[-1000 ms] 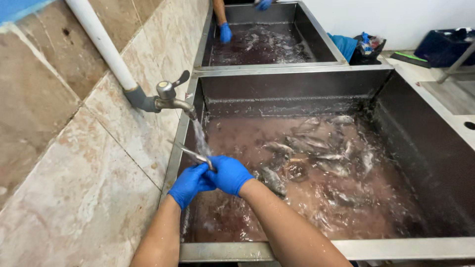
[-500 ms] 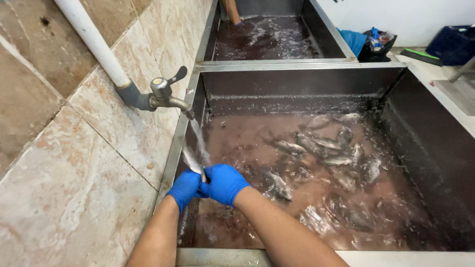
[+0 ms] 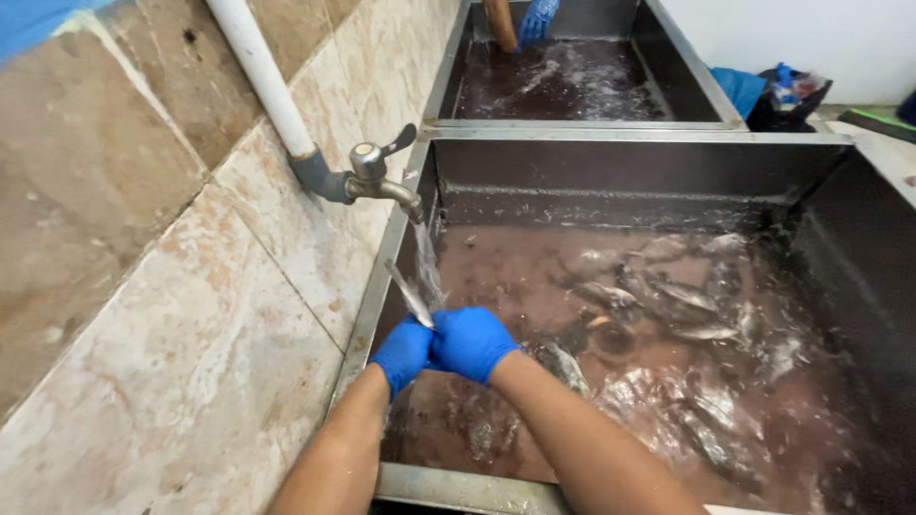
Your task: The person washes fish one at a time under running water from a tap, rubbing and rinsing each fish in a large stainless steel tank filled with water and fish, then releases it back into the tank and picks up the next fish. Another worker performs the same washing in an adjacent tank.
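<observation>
Both my hands wear blue gloves and meet under the running tap (image 3: 374,177) at the left side of a steel sink (image 3: 630,138). My left hand (image 3: 403,355) and my right hand (image 3: 472,343) together grip a small silvery fish (image 3: 410,296), whose end sticks up into the water stream (image 3: 427,267). The sink holds murky reddish-brown water with several more fish (image 3: 668,305) lying in it to the right of my hands.
A white pipe (image 3: 258,76) runs down the tiled wall (image 3: 162,286) to the tap. A second sink (image 3: 572,76) lies beyond, where another person's blue-gloved hand (image 3: 537,19) works. Blue cloth and bags (image 3: 773,91) sit at the far right.
My hands have stayed together under the tap with the fish. The view has shifted slightly, and the fish's end now points more upward into the stream.
</observation>
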Action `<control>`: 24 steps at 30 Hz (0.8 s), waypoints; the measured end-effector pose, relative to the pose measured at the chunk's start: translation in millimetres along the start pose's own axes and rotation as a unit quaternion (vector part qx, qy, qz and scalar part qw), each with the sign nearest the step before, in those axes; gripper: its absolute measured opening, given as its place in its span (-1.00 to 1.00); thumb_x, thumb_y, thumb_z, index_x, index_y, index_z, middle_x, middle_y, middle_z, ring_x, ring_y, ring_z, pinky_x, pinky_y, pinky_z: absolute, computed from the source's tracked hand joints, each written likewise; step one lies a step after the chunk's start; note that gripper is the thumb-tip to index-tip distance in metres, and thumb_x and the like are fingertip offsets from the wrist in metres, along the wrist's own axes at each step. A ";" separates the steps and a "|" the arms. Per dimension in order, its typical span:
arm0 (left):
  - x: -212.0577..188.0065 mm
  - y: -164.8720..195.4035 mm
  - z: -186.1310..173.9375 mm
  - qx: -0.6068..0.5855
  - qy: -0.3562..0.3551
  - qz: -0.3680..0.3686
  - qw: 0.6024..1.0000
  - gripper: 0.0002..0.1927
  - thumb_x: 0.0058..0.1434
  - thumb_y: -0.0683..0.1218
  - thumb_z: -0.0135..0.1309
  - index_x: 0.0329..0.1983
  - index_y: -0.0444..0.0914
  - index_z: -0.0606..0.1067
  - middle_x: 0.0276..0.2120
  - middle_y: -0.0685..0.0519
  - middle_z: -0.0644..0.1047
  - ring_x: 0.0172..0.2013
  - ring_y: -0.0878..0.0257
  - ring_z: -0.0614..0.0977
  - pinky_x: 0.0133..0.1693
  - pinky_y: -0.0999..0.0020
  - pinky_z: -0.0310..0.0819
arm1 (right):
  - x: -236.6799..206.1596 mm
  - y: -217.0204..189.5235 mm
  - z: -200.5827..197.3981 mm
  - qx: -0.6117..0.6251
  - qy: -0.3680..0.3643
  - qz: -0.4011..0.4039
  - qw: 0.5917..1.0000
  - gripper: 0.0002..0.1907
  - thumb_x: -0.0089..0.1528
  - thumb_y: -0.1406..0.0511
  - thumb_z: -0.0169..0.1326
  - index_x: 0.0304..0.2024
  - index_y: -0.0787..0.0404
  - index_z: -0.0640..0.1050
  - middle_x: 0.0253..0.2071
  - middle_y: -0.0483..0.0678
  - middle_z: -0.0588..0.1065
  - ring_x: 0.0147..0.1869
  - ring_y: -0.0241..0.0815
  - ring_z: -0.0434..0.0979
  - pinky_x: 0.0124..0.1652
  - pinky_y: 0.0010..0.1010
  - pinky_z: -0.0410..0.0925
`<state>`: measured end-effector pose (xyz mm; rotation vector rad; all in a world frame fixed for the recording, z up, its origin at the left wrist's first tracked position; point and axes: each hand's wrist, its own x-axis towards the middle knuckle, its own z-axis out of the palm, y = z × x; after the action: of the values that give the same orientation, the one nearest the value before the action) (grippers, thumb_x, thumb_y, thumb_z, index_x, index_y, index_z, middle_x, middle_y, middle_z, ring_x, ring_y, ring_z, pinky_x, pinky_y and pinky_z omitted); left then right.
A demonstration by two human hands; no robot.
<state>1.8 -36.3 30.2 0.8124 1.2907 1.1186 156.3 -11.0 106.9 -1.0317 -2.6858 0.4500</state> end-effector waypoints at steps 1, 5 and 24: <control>-4.1 2.6 1.8 -0.002 0.015 -0.013 1.000 -0.75 0.31 -0.01 -0.13 -0.16 -0.20 0.51 -0.37 -0.06 0.61 -0.36 0.07 0.67 -0.30 -0.02 0.66 | -0.1 4.6 -1.3 0.000 -0.005 -0.023 1.000 -0.70 0.10 0.07 0.18 -0.33 0.15 0.60 -0.35 0.21 0.57 -0.28 0.30 0.58 -0.21 0.04 0.45; -10.0 5.9 2.9 0.005 -0.097 -0.045 0.994 -0.79 0.26 -0.11 -0.11 -0.21 -0.26 0.53 -0.35 -0.07 0.62 -0.32 0.06 0.70 -0.26 -0.04 0.71 | -4.2 29.0 -13.5 0.085 -0.029 -0.086 0.992 -0.77 0.16 0.16 0.08 -0.27 0.14 0.63 -0.35 0.20 0.58 -0.28 0.26 0.59 -0.23 -0.02 0.46; 1.9 15.6 14.9 0.323 0.130 0.110 0.931 -0.61 0.25 0.06 -0.01 -0.02 -0.31 0.46 -0.13 -0.31 0.61 -0.04 -0.11 0.66 -0.02 0.00 0.48 | 31.3 44.9 46.3 0.258 0.109 0.122 0.952 -0.63 0.28 0.16 -0.07 -0.22 0.34 0.58 -0.20 0.33 0.57 -0.09 0.31 0.59 -0.09 -0.03 0.44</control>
<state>13.5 -28.1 46.4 1.3520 1.8721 0.9986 146.3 32.7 50.9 -1.1634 -2.0836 0.9591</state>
